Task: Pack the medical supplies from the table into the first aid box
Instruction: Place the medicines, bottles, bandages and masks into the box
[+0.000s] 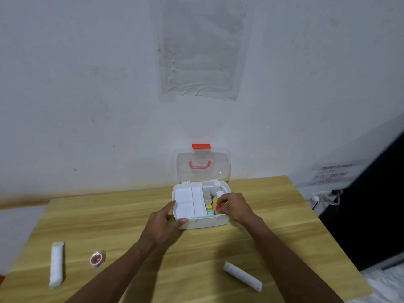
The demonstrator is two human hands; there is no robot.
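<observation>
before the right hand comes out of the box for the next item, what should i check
1. Lid clear: ok, the lid stands upright behind the first aid box.
2. Box steadied: ok, the left hand rests on its front left corner.
3. Item released: not ok, the right hand pinches an orange item at the right compartment.
4. Room left: ok, the white tray shows bare sections.
5. Everything packed: not ok, the left bandage roll, the right bandage roll and the round tape roll lie on the table.
</observation>
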